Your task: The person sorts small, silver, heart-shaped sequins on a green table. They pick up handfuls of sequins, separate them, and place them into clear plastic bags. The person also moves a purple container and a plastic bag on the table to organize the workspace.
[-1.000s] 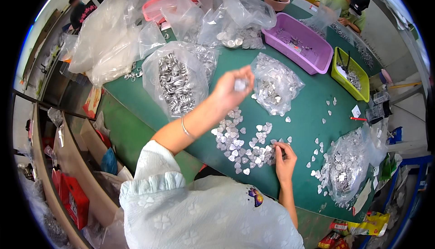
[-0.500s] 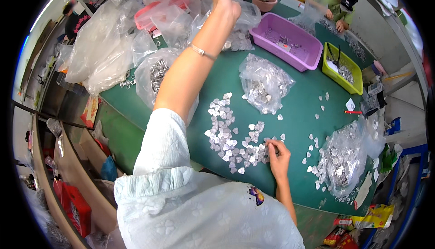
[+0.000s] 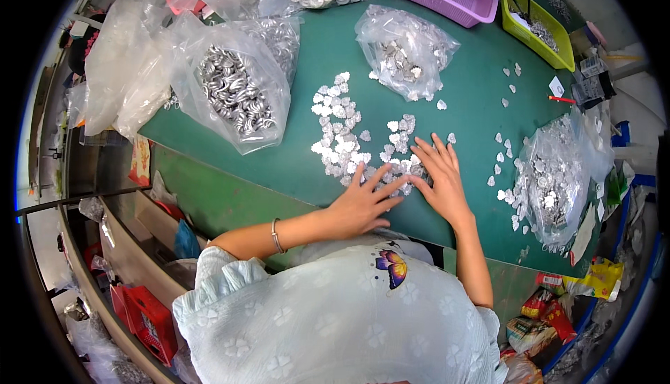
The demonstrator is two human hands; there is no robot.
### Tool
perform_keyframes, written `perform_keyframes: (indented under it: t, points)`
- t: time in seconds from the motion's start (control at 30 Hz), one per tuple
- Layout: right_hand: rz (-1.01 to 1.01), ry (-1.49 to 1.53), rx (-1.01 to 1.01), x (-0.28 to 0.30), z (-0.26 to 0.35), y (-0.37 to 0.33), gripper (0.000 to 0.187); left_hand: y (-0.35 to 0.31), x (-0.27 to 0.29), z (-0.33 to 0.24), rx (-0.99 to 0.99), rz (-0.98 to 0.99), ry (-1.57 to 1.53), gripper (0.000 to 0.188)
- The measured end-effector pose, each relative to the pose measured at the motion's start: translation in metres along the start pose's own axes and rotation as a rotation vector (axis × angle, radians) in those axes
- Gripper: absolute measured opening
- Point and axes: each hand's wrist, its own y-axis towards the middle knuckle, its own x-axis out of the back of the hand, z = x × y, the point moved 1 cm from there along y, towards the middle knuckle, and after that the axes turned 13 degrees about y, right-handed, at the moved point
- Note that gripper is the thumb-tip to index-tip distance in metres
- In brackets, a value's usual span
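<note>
Small silvery heart- or leaf-shaped metal pieces lie in a loose, curved pile on the green table. At the pile's near edge my left hand is open, fingers spread, its fingertips touching the lowest pieces. My right hand lies open at the pile's right end, fingers stretched forward and its thumb close to the left hand's fingertips. Any pieces under the fingers are hidden. Beyond the pile, a clear plastic bag holds more such pieces.
At the left a clear bag holds curved silvery parts. Another bag of pieces spills at the right, with loose ones beside it. A purple basket and a yellow-green basket stand at the back. A red crate sits lower left.
My left hand has come back from the far bags to the pile's near edge, its fingers now spread. My right hand has gone from a pinch to stretched fingers. The view has tilted down.
</note>
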Motion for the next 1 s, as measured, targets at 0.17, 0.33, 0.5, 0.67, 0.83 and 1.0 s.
perform_keyframes:
  t: [0.17,0.33,0.5,0.67,0.83,1.0]
  points:
    - [0.005,-0.004,-0.046,0.005,0.011,-0.023,0.053,0.007,-0.02,0.023,0.126,-0.105,0.053,0.036]
    - [-0.064,0.221,-0.077,0.019,0.005,-0.043,0.062,0.019,-0.008,0.035,0.263,-0.277,0.071,0.029]
    - [-0.074,0.057,-0.143,0.015,0.007,-0.045,0.067,-0.002,0.012,-0.021,0.224,0.171,-1.21,0.012]
    - [-0.044,0.055,-0.105,0.005,0.014,-0.064,0.064,-0.044,-0.044,-0.021,0.318,0.552,-1.383,0.026]
    - [-0.104,0.098,-0.097,-0.012,0.024,-0.083,0.058,-0.045,-0.077,-0.014,0.858,0.592,-2.242,0.046]
    - [-0.011,0.106,-0.058,-0.025,0.039,-0.092,0.053,-0.025,-0.097,-0.03,0.627,0.489,-2.587,0.058]
